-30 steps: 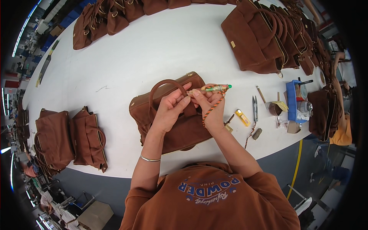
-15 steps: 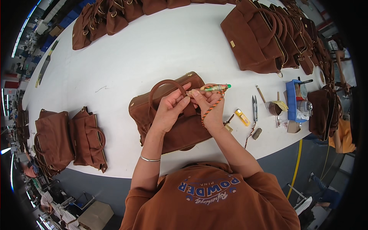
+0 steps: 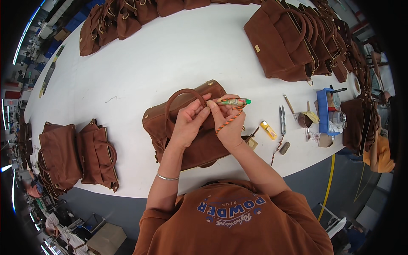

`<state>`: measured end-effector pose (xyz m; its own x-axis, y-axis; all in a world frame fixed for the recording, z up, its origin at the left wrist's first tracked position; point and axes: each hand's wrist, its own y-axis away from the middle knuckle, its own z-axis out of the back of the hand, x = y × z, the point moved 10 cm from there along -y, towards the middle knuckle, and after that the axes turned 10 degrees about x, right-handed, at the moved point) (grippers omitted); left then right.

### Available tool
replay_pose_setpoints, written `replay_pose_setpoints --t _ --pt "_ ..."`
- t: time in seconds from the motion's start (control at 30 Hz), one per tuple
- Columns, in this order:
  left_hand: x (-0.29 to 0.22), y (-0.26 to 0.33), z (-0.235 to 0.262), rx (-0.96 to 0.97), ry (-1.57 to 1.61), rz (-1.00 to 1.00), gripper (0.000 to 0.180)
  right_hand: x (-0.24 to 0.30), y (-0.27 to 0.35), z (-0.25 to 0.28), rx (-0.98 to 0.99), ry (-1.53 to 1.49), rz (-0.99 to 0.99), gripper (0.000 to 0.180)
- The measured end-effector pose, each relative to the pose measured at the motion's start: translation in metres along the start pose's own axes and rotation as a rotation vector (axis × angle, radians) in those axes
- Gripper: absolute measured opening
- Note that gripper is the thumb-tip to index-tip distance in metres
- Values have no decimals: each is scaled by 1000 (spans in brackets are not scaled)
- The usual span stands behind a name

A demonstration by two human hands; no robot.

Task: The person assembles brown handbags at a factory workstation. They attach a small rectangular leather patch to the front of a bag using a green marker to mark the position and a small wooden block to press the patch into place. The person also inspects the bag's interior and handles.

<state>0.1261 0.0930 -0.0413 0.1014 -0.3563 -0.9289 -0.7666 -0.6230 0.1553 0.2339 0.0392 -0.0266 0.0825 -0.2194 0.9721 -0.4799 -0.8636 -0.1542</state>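
Observation:
A brown handbag [image 3: 204,152] lies on the white table before me, its curved handle [image 3: 172,102] standing up. My left hand [image 3: 186,125] is closed, thumb and fingers pinching the handle near its right end. Right beside it, my right hand [image 3: 229,129] grips a slim pen-like tool [image 3: 236,102] with a green end. The tool's thin tip points left at the handle, where both hands' fingertips meet. An orange-and-dark striped cord [image 3: 230,122] runs from the tool across my right hand. The exact spot under the fingertips is hidden.
To the right lie a yellow lighter [image 3: 268,130], thread snips [image 3: 282,120], a brush-like stick [image 3: 290,107], a small pot [image 3: 304,120] and a blue bin [image 3: 324,111]. More brown bags [image 3: 60,155] rest at left; others [image 3: 280,46] stand at far right and along the back.
My right hand and the tool have shifted slightly left and down, and the tool has turned more level. My left hand and the bag stay nearly in place.

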Motion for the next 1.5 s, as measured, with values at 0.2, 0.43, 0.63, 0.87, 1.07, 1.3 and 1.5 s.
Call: replay_pose_setpoints --t 0.2,0.43,0.63,0.87,1.07,1.3,1.5 --pt "2 -1 0 12 9 -1 38 14 -5 -5 56 208 56 12" --pt "1 0 -1 1 -95 -41 35 35 -43 -22 388 591 -15 21" --pt "-2 -1 -4 -18 -64 -54 33 41 -60 -36 583 687 -105 26" --pt "-9 1 -4 -20 -158 6 33 24 -42 -15 390 392 -196 23" --pt "-8 2 -5 -29 -144 90 33 -2 -33 -6 310 -20 -392 15" --pt "-6 1 -4 -10 -110 78 34 0 -33 -4 262 -7 -390 14" --pt "-7 1 -6 15 -57 57 35 -1 -32 -5 279 7 -420 13"
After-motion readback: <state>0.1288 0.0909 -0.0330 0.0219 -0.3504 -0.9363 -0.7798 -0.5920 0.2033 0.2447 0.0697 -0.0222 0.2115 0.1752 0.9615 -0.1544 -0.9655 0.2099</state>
